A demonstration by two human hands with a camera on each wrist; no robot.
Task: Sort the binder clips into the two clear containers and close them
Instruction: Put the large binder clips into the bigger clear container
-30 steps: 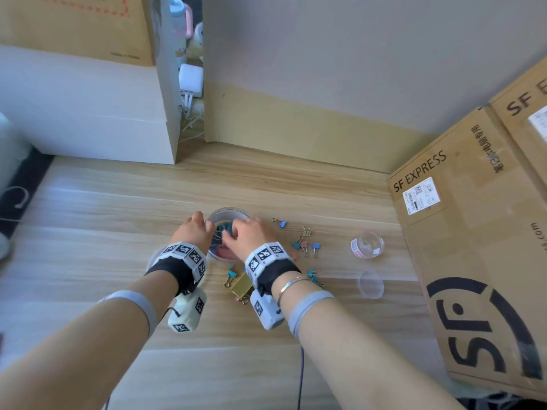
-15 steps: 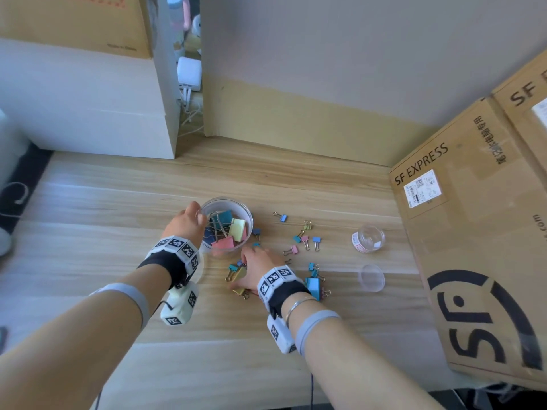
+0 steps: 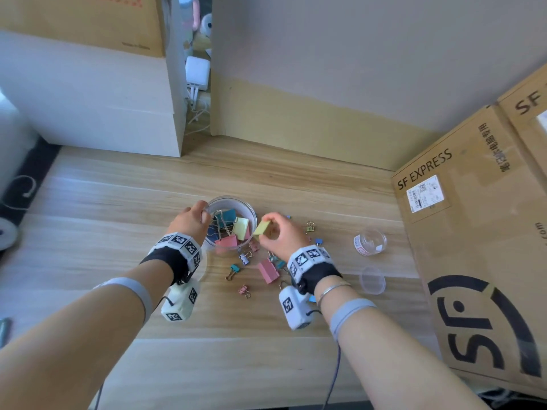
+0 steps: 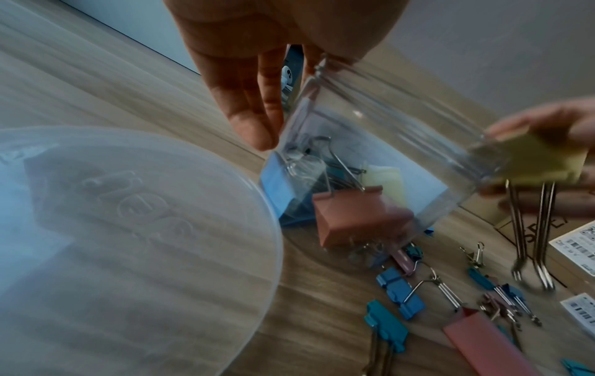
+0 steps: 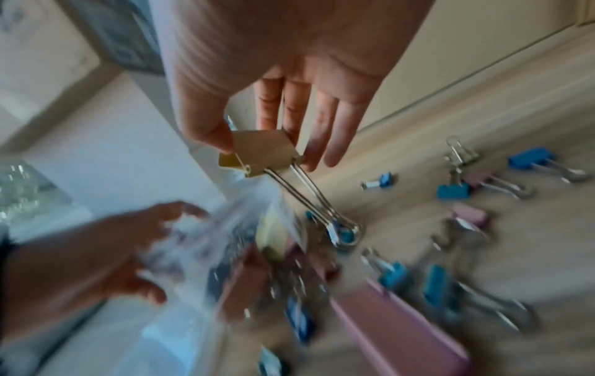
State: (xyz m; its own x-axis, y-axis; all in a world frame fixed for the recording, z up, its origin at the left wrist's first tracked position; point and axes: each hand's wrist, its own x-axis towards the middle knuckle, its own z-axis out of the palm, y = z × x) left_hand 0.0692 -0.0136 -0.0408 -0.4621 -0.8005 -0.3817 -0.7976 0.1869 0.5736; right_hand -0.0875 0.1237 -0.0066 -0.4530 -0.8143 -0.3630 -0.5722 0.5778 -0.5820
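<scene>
A large clear container (image 3: 249, 209) stands on the wooden floor with several big clips inside: pink, yellow and blue. My left hand (image 3: 203, 213) grips its left rim, thumb and fingers on the wall (image 4: 386, 114). My right hand (image 3: 266, 229) pinches a large yellow binder clip (image 3: 262, 228) just right of the container's rim, wire handles hanging down (image 5: 309, 193). A large pink clip (image 3: 268, 271) and several small blue, pink and gold clips lie loose to the right. A small clear container (image 3: 370, 241) with a label stands further right.
The big round lid (image 4: 128, 241) lies under my left wrist. A small clear lid (image 3: 372, 280) sits near the SF Express cardboard box (image 3: 473, 232), which walls off the right. A white box (image 3: 88, 108) and the wall stand behind.
My right hand left the container, dropped to the clips on the floor, took the yellow clip and raised it beside the container's rim. The left hand stayed on the container.
</scene>
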